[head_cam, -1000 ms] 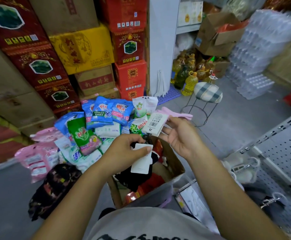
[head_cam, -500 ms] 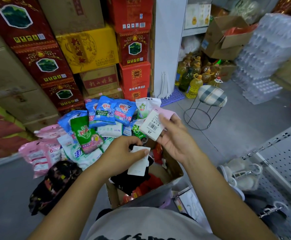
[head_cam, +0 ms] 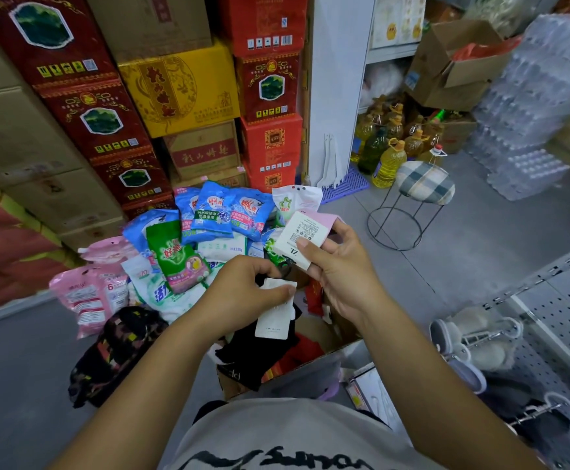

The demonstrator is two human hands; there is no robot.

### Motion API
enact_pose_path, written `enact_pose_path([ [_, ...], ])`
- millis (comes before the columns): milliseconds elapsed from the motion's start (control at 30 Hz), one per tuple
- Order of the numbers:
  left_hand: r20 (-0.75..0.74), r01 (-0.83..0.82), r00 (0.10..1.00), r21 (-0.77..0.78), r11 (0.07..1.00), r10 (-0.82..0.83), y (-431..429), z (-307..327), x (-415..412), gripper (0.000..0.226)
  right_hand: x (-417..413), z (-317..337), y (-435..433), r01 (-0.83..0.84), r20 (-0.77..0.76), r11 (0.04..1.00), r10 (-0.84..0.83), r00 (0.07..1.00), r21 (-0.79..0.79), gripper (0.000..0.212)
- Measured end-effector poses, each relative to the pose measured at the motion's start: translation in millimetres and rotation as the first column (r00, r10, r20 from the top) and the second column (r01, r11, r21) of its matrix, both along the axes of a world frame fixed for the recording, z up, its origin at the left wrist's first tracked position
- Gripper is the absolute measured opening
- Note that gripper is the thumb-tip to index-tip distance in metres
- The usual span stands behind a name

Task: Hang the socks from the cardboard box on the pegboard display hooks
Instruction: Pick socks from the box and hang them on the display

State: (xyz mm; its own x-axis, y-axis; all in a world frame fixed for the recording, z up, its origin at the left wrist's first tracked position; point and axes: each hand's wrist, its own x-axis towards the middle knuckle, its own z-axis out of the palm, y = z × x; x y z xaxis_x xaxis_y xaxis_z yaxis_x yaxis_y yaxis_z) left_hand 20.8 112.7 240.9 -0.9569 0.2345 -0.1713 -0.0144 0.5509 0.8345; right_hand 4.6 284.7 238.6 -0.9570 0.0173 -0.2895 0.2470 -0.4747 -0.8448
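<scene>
"Hands first: what did each one hold?"

"The left hand pinched a white card fixed to the black socks, thumb on top, and those socks hung down into the open cardboard box. The right hand gripped the pink socks by their barcode label, held just beyond the left hand and above the box."

"And the pegboard?"

"The white pegboard stood at the near right, well apart from both pairs. Pale fluffy slippers hung on the hooks nearest the box, and dark goods hung lower down, too dim to name."

"What else lay about?"

"Red packets showed in the box under the black socks. Beyond it lay a heap of detergent bags, with a dark patterned garment on the grey floor to the left. Stacked cartons, red and yellow, rose behind the heap. Far right stood a stool with a checked cushion, oil bottles beside it, and wrapped packs of water bottles."

"Anything in the way?"

"The right forearm lay between the box and the pegboard."
</scene>
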Motion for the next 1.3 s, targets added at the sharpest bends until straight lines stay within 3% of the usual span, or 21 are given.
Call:
enact_pose_path([
  [233, 0.074, -0.062, 0.995, 0.026, 0.998, 0.060, 3.5, -10.1, -7.5, 0.020, -1.1, 1.5, 7.3, 0.052, 0.023, 0.997, -0.051, 0.998, -0.057, 0.052],
  [400, 0.091, -0.055, 0.994, -0.115, 0.992, 0.066, -5.5, -27.5, -21.9, 0.036, -0.4, -7.7, 15.0, 0.076, 0.065, 0.997, -0.077, 0.995, 0.024, 0.047],
  [567, 0.077, -0.078, 0.993, -0.112, 0.991, 0.087, -21.3, -40.8, -30.8, 0.016, 4.3, -17.1, 15.4, 0.079, 0.118, 0.996, -0.084, 0.989, 0.044, 0.043],
  [733, 0.202, -0.124, 0.974, 0.078, 0.989, 0.106, -35.5, -37.5, -27.7, 0.039, 9.1, -15.2, 11.6, 0.039, 0.115, 0.988, -0.056, 0.992, 0.147, 0.046],
  [900, 0.395, -0.242, 0.915, 0.376, 0.894, 0.081, -40.2, -27.4, -21.4, 0.074, 23.8, -10.0, 6.8, 0.035, 0.107, 0.968, -0.064, 0.992, 0.247, 0.048],
  [1067, 0.392, -0.221, 0.919, 0.413, 0.884, 0.046, -41.4, -19.7, -18.7, 0.062, 50.0, -1.8, -1.2, 0.106, 0.060, 0.947, -0.130, 0.990, 0.303, 0.055],
  [1200, 0.360, -0.088, 0.929, 0.448, 0.890, -0.090, -36.4, -16.8, -9.7, 0.043, 81.6, -0.9, -11.3, 0.252, 0.027, 0.925, -0.270, 0.962, 0.283, 0.033],
  [1300, 0.308, 0.019, 0.934, 0.459, 0.888, -0.179, -22.7, -15.6, 1.5, 0.027, 109.4, -3.8, -18.2, 0.379, 0.021, 0.895, -0.395, 0.919, 0.234, 0.034],
])
